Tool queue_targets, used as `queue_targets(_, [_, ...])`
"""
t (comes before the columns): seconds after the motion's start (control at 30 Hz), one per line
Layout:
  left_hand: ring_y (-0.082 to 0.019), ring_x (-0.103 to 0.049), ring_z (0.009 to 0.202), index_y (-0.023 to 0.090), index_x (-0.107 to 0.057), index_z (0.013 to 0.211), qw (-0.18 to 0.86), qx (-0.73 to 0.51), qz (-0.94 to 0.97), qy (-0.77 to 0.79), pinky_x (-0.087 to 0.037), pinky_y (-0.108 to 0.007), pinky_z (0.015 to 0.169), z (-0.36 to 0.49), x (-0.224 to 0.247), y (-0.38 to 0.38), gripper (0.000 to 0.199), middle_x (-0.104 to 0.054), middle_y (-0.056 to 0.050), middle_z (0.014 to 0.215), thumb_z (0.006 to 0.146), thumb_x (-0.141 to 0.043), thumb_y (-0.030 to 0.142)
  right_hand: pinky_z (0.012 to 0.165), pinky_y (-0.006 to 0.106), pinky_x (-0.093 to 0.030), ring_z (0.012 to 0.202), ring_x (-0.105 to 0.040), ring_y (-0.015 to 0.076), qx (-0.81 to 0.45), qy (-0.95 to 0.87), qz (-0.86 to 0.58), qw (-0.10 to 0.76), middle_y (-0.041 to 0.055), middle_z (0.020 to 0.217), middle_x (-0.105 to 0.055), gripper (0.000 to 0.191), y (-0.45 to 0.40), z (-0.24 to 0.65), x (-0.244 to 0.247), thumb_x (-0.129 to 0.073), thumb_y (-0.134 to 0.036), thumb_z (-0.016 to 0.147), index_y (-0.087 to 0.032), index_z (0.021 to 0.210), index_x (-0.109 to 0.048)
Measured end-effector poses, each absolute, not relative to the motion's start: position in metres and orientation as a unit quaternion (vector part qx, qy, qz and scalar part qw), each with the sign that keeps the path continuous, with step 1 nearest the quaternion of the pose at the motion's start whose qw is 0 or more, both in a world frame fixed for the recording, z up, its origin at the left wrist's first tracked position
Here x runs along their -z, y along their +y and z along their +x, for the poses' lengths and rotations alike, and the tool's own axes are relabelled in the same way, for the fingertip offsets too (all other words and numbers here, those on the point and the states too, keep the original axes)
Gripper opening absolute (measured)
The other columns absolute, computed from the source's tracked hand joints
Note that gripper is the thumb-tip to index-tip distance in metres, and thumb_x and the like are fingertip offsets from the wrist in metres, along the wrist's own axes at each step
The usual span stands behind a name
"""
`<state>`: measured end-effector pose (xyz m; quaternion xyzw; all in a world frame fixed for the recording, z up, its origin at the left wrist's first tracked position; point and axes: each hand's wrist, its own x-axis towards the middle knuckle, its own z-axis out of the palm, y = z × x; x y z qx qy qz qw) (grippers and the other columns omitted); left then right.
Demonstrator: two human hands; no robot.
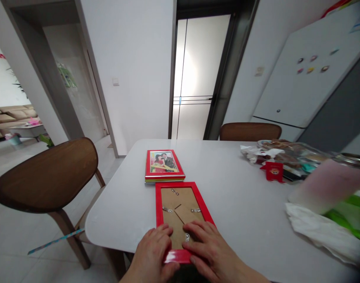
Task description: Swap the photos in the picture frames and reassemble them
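Note:
A red picture frame (159,204) lies face down at the near edge of the white table, its brown backing board and several metal clips showing. My left hand (152,249) grips the frame's near left corner, fingers on top and thumb at the near edge. Across from it, my right hand (212,247) holds the near right side, with fingertips over the backing beside the lowest clip. Just beyond, another red picture frame (165,162) with a photo of two people rests face up on a stack.
On the white table (221,188), a pink tumbler (324,182), white cloth (318,232), small red packet (274,171) and plastic-wrapped items (297,151) occupy the right side. A wooden chair (50,173) stands left; another chair (250,131) is at the far side.

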<state>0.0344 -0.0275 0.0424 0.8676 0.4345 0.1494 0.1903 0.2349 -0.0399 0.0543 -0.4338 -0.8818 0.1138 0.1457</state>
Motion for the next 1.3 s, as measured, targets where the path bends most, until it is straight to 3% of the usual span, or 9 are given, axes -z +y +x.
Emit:
queue_targets(0.23, [-0.023, -0.042, 0.114, 0.017, -0.056, 0.082, 0.215, -0.166, 0.861, 0.431, -0.035, -0.038, 0.095, 0.034, -0.041, -0.027, 0.022, -0.051, -0.011, 0.12, 0.062, -0.061, 0.022, 0.083, 0.035, -0.036, 0.093, -0.045, 0.0188, -0.105, -0.852, -0.467, 0.214, 0.0071, 0.104, -0.052, 0.03, -0.01, 0.216, -0.052, -0.039, -0.022, 0.079, -0.023, 0.105, -0.053])
queue_targets(0.43, [-0.023, -0.042, 0.114, 0.015, -0.056, 0.082, 0.225, -0.167, 0.859, 0.428, -0.034, -0.037, 0.096, 0.032, -0.043, -0.027, 0.022, -0.051, -0.012, 0.119, 0.061, -0.062, 0.024, 0.079, 0.033, -0.035, 0.088, -0.044, 0.0178, -0.07, -0.855, -0.486, 0.17, 0.0059, 0.095, -0.053, 0.025, 0.022, 0.187, -0.049, -0.037, -0.022, 0.082, -0.023, 0.096, -0.057])
queue_targets(0.8, [-0.023, -0.042, 0.114, 0.014, -0.056, 0.081, 0.227, -0.181, 0.859, 0.421, -0.034, -0.037, 0.096, 0.03, -0.04, -0.026, 0.023, -0.052, -0.013, 0.119, 0.061, -0.063, 0.023, 0.082, 0.032, -0.033, 0.087, -0.046, 0.0161, -0.084, -0.876, -0.438, 0.184, 0.0024, 0.095, -0.058, 0.027, 0.022, 0.185, -0.045, -0.035, -0.019, 0.083, -0.022, 0.096, -0.058])
queue_targets(0.93, [-0.023, -0.041, 0.115, 0.017, -0.055, 0.078, 0.232, -0.188, 0.857, 0.419, -0.033, -0.037, 0.096, 0.029, -0.037, -0.025, 0.02, -0.051, -0.011, 0.119, 0.06, -0.063, 0.022, 0.081, 0.029, -0.034, 0.09, -0.047, 0.0159, -0.084, -0.836, -0.497, 0.219, 0.0034, 0.098, -0.058, 0.025, 0.038, 0.193, -0.042, -0.04, -0.019, 0.079, -0.021, 0.095, -0.06])
queue_targets(1.17, [-0.023, -0.04, 0.115, 0.017, -0.055, 0.076, 0.241, -0.165, 0.856, 0.427, -0.034, -0.037, 0.095, 0.03, -0.036, -0.023, 0.022, -0.052, -0.009, 0.12, 0.056, -0.065, 0.02, 0.064, 0.026, -0.036, 0.074, -0.054, 0.0165, -0.059, -0.738, -0.63, 0.234, 0.0065, 0.079, -0.062, 0.018, 0.091, 0.205, -0.031, -0.045, -0.024, 0.076, -0.017, 0.073, -0.06])
queue_targets(1.3, [-0.023, -0.04, 0.115, 0.017, -0.056, 0.078, 0.233, -0.163, 0.858, 0.427, -0.034, -0.036, 0.095, 0.029, -0.039, -0.022, 0.026, -0.052, -0.01, 0.12, 0.054, -0.067, 0.019, 0.056, 0.025, -0.034, 0.069, -0.056, 0.0176, -0.062, -0.699, -0.67, 0.242, 0.0073, 0.074, -0.062, 0.017, 0.102, 0.202, -0.025, -0.045, -0.026, 0.076, -0.017, 0.071, -0.058])
